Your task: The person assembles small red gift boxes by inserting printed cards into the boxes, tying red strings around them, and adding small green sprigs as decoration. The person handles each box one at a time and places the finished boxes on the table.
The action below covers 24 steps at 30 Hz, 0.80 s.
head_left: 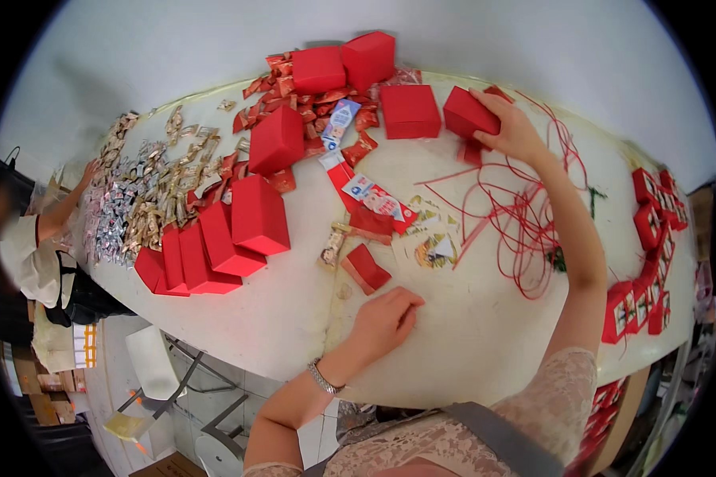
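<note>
At the back of the table my right hand [515,131] is closed round a small red box [468,114], fingers over its top and right side. My left hand [386,324] rests on the near part of the table, its fingers curled in with nothing visible in them. Just beyond it lie a folded red paper piece [366,269] and a gold-wrapped sweet [333,245]. Printed cards [433,246] lie between the hands, beside a red-and-white packet [374,197]. Another red box [410,111] stands just left of the one in my grip.
More red boxes [260,215] stand left of centre, by heaps of wrapped sweets [147,191] and red packets [318,107]. Tangled red cord [517,222] spreads at right, with filled red boxes [648,294] along the right edge. A person [36,254] reaches in from the left, near a chair [153,362].
</note>
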Motion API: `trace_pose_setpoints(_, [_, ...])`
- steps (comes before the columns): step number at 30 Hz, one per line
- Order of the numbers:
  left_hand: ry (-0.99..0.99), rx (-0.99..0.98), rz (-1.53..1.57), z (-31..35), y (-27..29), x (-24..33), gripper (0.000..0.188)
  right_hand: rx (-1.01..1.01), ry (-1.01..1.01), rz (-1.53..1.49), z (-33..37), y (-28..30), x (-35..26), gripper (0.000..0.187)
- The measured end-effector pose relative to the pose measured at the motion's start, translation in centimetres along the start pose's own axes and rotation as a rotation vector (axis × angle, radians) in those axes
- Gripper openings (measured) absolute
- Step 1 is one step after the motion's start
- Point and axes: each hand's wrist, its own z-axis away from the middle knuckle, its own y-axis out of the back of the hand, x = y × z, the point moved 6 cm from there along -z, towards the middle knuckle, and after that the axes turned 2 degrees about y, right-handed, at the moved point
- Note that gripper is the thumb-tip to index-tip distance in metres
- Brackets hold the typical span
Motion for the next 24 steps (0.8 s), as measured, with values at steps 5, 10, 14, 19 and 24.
trace_pose_setpoints(5, [-0.098,0.335,-0.061,0.9,1.4,0.6,0.074,0.278,-0.425,-0.346,7.8,1.6,-10.4,0.072])
trace_pose_setpoints(10, [-0.227,0.399,-0.501,2.3,0.3,7.6,0.096,0.060,-0.443,-0.840,17.7,-2.3,-21.7,0.078])
trace_pose_setpoints(14, [0.031,0.412,0.517,9.1,0.8,6.6,0.079,0.108,-0.326,-1.067,23.6,-1.1,-25.1,0.048])
trace_pose_setpoints(19, [0.248,0.211,0.868,10.5,0.8,1.5,0.070,0.167,-0.092,-0.203,20.0,-3.2,-18.1,0.022])
trace_pose_setpoints(24, [0.332,0.062,0.524,9.4,-0.5,1.1,0.062,0.236,0.343,0.336,14.9,-7.5,-18.5,0.013])
